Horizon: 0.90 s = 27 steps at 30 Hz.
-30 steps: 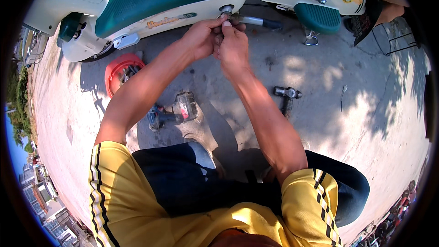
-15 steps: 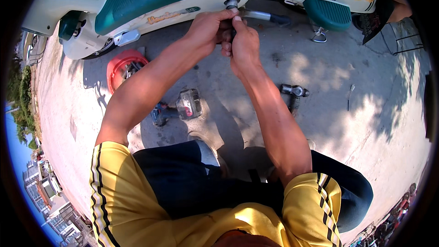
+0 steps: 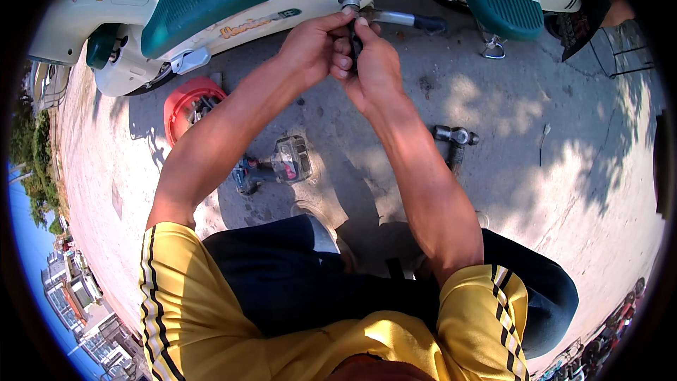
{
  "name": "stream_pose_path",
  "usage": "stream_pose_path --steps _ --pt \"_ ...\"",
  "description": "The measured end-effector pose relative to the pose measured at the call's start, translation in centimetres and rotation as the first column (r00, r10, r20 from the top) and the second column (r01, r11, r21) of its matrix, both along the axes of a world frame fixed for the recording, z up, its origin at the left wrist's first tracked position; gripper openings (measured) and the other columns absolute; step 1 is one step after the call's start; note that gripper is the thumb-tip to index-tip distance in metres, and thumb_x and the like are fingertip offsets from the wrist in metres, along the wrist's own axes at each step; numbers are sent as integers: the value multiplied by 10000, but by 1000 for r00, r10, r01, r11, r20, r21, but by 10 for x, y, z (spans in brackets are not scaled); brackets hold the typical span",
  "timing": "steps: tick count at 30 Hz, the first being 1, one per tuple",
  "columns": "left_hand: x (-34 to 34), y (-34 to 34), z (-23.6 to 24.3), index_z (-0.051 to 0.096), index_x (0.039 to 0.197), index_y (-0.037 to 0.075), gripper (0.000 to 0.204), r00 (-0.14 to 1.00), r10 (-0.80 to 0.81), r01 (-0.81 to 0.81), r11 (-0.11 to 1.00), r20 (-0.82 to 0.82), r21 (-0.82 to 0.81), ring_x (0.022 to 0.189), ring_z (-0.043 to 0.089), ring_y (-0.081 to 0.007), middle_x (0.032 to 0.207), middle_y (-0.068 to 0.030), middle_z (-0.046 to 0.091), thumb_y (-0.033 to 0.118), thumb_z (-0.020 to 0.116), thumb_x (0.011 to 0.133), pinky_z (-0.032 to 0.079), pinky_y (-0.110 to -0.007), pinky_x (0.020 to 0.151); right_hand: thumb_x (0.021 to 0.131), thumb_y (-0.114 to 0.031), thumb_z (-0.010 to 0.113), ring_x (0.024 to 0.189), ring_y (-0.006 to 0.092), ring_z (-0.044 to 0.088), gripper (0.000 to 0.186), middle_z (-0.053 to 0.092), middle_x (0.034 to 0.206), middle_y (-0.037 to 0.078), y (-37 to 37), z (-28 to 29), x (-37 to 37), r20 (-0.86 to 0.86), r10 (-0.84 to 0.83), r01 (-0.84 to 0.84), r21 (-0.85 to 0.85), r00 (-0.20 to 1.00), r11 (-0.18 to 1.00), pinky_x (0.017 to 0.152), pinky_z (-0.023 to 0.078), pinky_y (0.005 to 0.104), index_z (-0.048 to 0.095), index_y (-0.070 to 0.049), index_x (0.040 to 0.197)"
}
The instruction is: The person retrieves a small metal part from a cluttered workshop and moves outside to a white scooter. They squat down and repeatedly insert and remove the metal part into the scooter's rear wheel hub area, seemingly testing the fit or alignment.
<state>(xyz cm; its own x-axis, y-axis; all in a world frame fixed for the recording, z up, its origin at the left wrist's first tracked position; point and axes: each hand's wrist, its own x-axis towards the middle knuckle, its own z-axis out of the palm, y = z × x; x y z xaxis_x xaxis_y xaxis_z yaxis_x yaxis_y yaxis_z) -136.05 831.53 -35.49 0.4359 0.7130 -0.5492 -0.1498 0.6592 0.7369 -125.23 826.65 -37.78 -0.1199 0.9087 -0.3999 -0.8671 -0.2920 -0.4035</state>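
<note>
Both hands meet at the lower edge of a white and green scooter (image 3: 254, 17), by a round silver metal fitting (image 3: 350, 0) set in its body panel. My left hand (image 3: 309, 48) has its fingers curled and its thumb stretched to the fitting; what its fingers grip is mostly hidden. A slim black object (image 3: 354, 51) stands between the hands, with my right hand (image 3: 375, 65) closed around it, thumb on top. Its kind cannot be made out. Just behind my right fingertips, a metal bar with a dark grip (image 3: 402, 18) sticks out to the right.
A cordless power tool (image 3: 271, 164) lies on the concrete below my left forearm. Beside that arm is a red bowl-shaped holder (image 3: 176, 109) with metal pieces inside. A hammer (image 3: 457, 137) lies right of my right forearm. Part of another person (image 3: 613, 14) shows beyond the green footrest (image 3: 504, 14).
My hands have shifted slightly, and more of the slim black object shows between them. The view has moved a little, so the scooter sits slightly further left.
</note>
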Motion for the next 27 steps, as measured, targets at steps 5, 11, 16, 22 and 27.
stream_pose_path --steps 5,11,16,22,27 --pt "0 2 -1 684 1178 -11 454 995 33 -32 999 -95 6 451 318 -80 593 62 385 408 604 1020 236 -276 419 1106 -270 444 563 140 430 243 490 719 27 1 5 -7 105 -29 31 -22 994 999 502 343 309 478 -84 952" --pt "1 5 -3 691 1115 7 404 991 36 -28 997 -128 70 470 354 -100 604 49 396 392 613 1019 263 -302 442 1101 -274 459 571 143 462 285 528 738 44 1 6 -7 321 -57 68 -23 945 997 506 373 307 522 -62 921" --pt "-13 3 -4 662 1105 41 365 998 29 -24 996 -60 89 620 498 -136 715 3 533 386 549 1058 429 -332 567 1101 -274 463 624 142 474 291 548 775 44 4 10 -1 201 10 2 -60 979 998 536 389 295 566 -20 1003" --pt "-46 -22 10 643 1202 14 369 969 29 44 957 -245 288 929 644 -163 989 -66 709 341 550 1059 530 -334 828 1104 -283 436 647 141 448 310 521 794 32 14 -6 12 -146 127 -126 16 981 992 565 382 286 564 -4 1063" --pt "-76 -38 -12 639 1227 8 347 870 63 166 897 -490 410 940 642 -142 1057 -77 721 299 577 1048 521 -304 823 1098 -312 428 623 130 411 304 474 756 15 17 -17 15 -272 189 -169 98 943 981 556 353 290 538 -33 1050"
